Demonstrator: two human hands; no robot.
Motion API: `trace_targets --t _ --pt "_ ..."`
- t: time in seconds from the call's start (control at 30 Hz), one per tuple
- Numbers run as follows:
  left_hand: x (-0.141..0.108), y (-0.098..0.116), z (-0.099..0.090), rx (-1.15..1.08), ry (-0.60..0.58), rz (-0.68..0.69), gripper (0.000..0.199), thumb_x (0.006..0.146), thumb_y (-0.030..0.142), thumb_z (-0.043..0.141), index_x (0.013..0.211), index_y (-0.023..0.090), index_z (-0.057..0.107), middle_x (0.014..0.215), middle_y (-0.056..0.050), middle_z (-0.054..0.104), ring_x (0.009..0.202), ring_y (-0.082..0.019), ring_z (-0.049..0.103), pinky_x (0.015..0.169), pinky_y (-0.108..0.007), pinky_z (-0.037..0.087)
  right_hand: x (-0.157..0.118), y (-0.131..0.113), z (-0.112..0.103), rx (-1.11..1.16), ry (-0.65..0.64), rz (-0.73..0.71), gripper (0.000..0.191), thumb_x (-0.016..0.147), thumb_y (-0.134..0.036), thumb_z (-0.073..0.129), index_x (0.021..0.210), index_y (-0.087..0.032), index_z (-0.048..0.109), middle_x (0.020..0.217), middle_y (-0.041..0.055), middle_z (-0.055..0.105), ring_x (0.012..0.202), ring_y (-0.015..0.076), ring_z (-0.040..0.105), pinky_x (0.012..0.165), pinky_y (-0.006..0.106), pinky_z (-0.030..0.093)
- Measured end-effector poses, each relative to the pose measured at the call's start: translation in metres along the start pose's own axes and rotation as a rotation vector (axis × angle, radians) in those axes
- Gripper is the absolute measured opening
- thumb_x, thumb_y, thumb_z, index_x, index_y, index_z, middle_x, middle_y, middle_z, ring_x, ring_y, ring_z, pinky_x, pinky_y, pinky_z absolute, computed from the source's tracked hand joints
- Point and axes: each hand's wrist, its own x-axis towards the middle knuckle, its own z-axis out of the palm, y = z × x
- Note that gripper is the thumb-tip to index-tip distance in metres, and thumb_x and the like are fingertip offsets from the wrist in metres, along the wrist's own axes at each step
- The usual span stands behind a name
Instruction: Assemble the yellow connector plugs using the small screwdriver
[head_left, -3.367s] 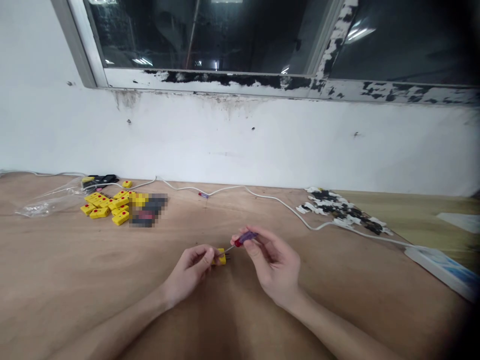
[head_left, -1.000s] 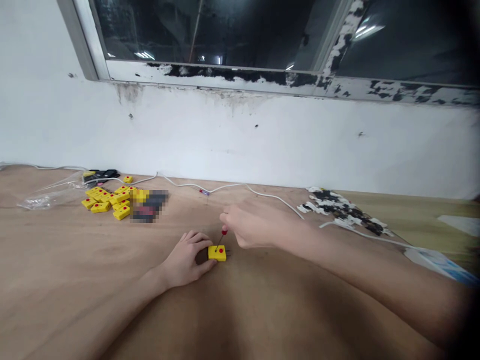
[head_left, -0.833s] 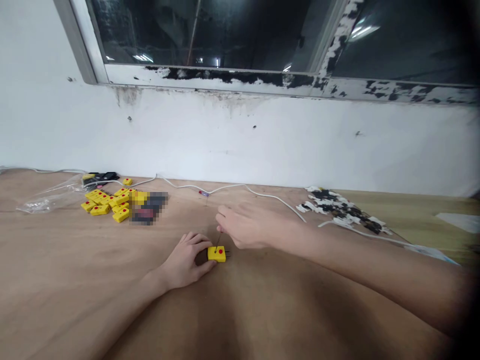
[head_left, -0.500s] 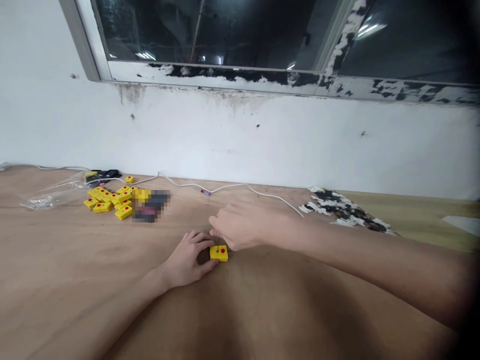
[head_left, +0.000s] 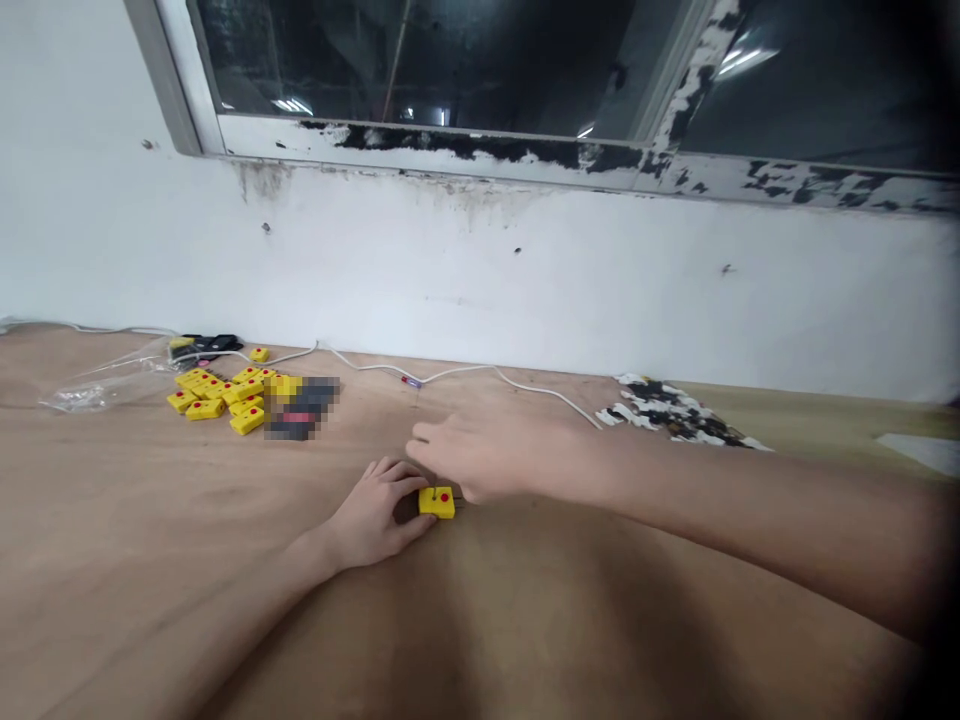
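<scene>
A small yellow block (head_left: 428, 506) with a red round spot and thin metal pins at its right end lies on the wooden tabletop (head_left: 480, 620). My left hand (head_left: 373, 517) pinches its left end between thumb and fingers. Just above and behind the block, my right hand (head_left: 472, 455) is closed, with the fingers curled under. A thin dark metal rod (head_left: 434, 492) stands upright at the block's top face and runs up toward that hand. Its upper end is hidden by my right fingers.
Several similar yellow blocks (head_left: 204, 409) are piled at the left, beside a pixelated patch. Behind them lie a clear plastic bag (head_left: 112, 385) and black items (head_left: 221, 345). A white cable (head_left: 457, 372) runs along the wall. Black and white pieces (head_left: 675, 412) lie at the back right.
My right hand has turned slightly and shifted a little left and up over the block. My left hand keeps its hold on the block, nearly unmoved.
</scene>
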Motion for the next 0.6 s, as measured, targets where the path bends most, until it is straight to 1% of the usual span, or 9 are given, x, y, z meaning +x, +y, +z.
trace_targets --t 0.07,0.1,0.23,0.3,0.37,0.43,0.5,0.57,0.6 --pt "0.000 -0.001 0.001 -0.004 0.016 0.003 0.036 0.086 0.038 0.067 0.121 0.029 0.066 0.126 -0.005 0.064 0.118 -0.027 0.053 0.103 -0.043 0.042 0.000 -0.002 0.006 -0.001 0.045 -0.091 0.017 0.076 -0.008 0.060 0.089 -0.015 0.070 0.083 0.0060 0.071 0.063 0.0160 0.058 0.053 0.030 0.030" --pt "0.000 -0.001 0.001 -0.007 0.017 0.004 0.034 0.086 0.038 0.067 0.119 0.028 0.066 0.126 -0.005 0.064 0.117 -0.027 0.053 0.102 -0.043 0.043 0.003 -0.003 0.008 0.025 0.019 -0.073 0.014 0.076 -0.010 0.060 0.083 -0.015 0.070 0.078 0.0057 0.071 0.060 0.0157 0.056 0.053 0.030 0.030" --pt "0.000 -0.001 0.001 -0.006 -0.008 0.012 0.034 0.086 0.038 0.067 0.119 0.029 0.066 0.127 -0.005 0.064 0.118 -0.027 0.053 0.104 -0.044 0.042 0.018 -0.004 0.006 0.152 -0.194 0.173 0.013 0.072 -0.019 0.061 0.062 -0.015 0.069 0.054 0.0053 0.063 0.045 0.0150 0.049 0.050 0.031 0.030" --pt "0.000 -0.001 0.001 -0.003 -0.006 0.013 0.035 0.087 0.039 0.067 0.121 0.029 0.066 0.126 -0.005 0.064 0.117 -0.027 0.053 0.104 -0.044 0.042 0.023 0.000 0.004 0.167 -0.258 0.222 0.018 0.074 -0.020 0.061 0.058 -0.015 0.067 0.049 0.0045 0.061 0.042 0.0146 0.048 0.049 0.030 0.031" --pt "0.000 -0.002 0.001 0.000 0.011 0.014 0.036 0.087 0.040 0.067 0.121 0.028 0.067 0.125 -0.006 0.065 0.116 -0.026 0.054 0.103 -0.043 0.043 0.022 0.004 0.004 0.105 -0.221 0.148 0.017 0.075 -0.019 0.062 0.060 -0.016 0.068 0.054 0.0043 0.064 0.045 0.0151 0.050 0.051 0.030 0.031" --pt "0.000 -0.002 0.002 -0.001 0.022 0.016 0.038 0.087 0.040 0.067 0.123 0.029 0.066 0.124 -0.006 0.064 0.115 -0.026 0.054 0.102 -0.043 0.044 0.016 0.007 0.008 -0.011 -0.127 0.008 0.014 0.074 -0.010 0.060 0.066 -0.016 0.070 0.064 0.0049 0.069 0.052 0.0160 0.054 0.053 0.030 0.032" --pt "0.000 -0.001 0.002 -0.003 0.020 0.019 0.038 0.087 0.040 0.066 0.123 0.029 0.066 0.123 -0.006 0.065 0.114 -0.026 0.054 0.100 -0.042 0.044 0.009 0.008 0.012 -0.103 -0.084 -0.091 0.017 0.071 -0.004 0.059 0.067 -0.015 0.071 0.070 0.0060 0.072 0.056 0.0169 0.056 0.054 0.030 0.032" --pt "0.000 0.000 0.001 -0.008 0.013 0.020 0.036 0.088 0.040 0.065 0.122 0.029 0.066 0.121 -0.005 0.066 0.113 -0.026 0.055 0.100 -0.041 0.044 0.005 0.006 0.015 -0.087 -0.117 -0.090 0.012 0.071 -0.008 0.062 0.065 -0.014 0.071 0.067 0.0072 0.071 0.055 0.0179 0.057 0.052 0.030 0.032" --pt "0.000 0.001 0.000 -0.011 0.010 0.019 0.035 0.088 0.039 0.066 0.121 0.028 0.066 0.120 -0.005 0.066 0.113 -0.025 0.055 0.100 -0.041 0.044 0.006 0.006 0.015 -0.021 -0.160 -0.029 0.011 0.071 -0.014 0.063 0.065 -0.014 0.071 0.065 0.0076 0.071 0.052 0.0183 0.057 0.051 0.030 0.032"
